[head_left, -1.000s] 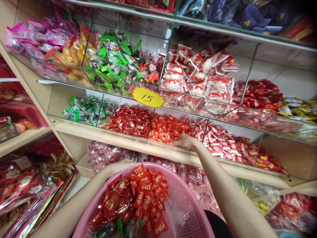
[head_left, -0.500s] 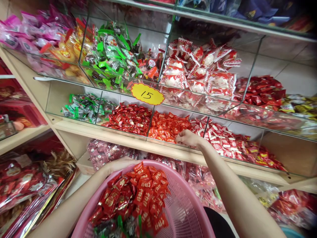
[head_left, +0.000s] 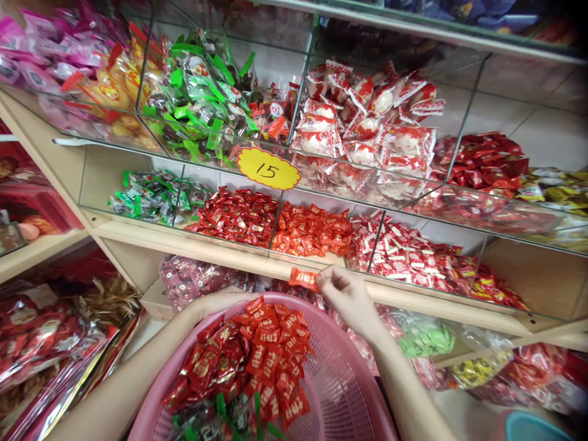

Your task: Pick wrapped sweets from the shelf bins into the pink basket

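My right hand [head_left: 342, 294] pinches one orange-red wrapped candy [head_left: 303, 277] just above the back rim of a pink plastic basket [head_left: 353, 349]. My left hand [head_left: 225, 300] grips the basket's far left rim, its fingers partly out of sight. Inside the basket lie dark red wrapped candies [head_left: 204, 367], orange-red ones [head_left: 271, 349] and some green-and-clear wrapped ones [head_left: 229, 416]. Behind my right hand, a shelf bin holds a pile of orange-red candies [head_left: 312, 229] of the same look.
Beside that pile are bins of dark red candies [head_left: 239, 214], green-wrapped candies [head_left: 149, 196] and red-and-white candies [head_left: 408, 245]. A yellow price tag [head_left: 267, 168] marked 15 hangs above. Glass panels divide the bins; a wooden shelf edge [head_left: 220, 254] runs below them.
My right hand has come back from the orange-red pile toward the basket, carrying one candy from the bin. My left hand stays on the rim. The view has shifted slightly.
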Motion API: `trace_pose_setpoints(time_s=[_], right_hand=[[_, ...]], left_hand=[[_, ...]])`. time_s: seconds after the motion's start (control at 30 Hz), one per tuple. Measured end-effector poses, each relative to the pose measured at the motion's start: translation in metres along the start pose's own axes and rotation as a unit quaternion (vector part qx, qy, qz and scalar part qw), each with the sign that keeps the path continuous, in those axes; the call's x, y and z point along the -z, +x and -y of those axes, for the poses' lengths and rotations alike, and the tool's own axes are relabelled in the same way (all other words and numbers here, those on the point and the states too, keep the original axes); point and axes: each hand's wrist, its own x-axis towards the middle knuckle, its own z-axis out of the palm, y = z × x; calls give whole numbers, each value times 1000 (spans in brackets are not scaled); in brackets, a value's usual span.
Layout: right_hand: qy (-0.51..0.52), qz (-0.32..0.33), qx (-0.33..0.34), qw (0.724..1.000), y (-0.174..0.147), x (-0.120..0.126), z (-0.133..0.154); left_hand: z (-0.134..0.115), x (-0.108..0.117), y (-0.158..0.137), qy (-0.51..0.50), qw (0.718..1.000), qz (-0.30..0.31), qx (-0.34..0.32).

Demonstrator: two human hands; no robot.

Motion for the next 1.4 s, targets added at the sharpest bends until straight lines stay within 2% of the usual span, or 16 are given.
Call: trace_pose_setpoints(time_s=[0.17, 0.47, 0.67, 0.8, 0.97, 1.2, 1.4], right_hand=[[-52, 105, -21, 993, -11, -21, -25], [-131, 163, 24, 978, -15, -48, -36], [-166, 157, 42, 973, -15, -52, -38], [-148, 168, 65, 972, -13, -53, -38], [-148, 179, 76, 970, -12, -57, -39], [-193, 160, 49, 967, -13, -59, -43], [-184, 151, 26, 971, -14, -60, -47]], left_hand=[[-3, 0, -2, 16, 1000, 6, 20], [-2, -2, -1, 7, 1000, -8, 14], [-1, 0, -3, 12, 1000, -6, 12], [-4, -1, -4, 5, 1000, 5, 14], [2, -1, 0, -3, 1000, -12, -6], [-3, -1, -3, 12, 1000, -3, -1], [-7, -1, -5, 26, 1000, -4, 6]])
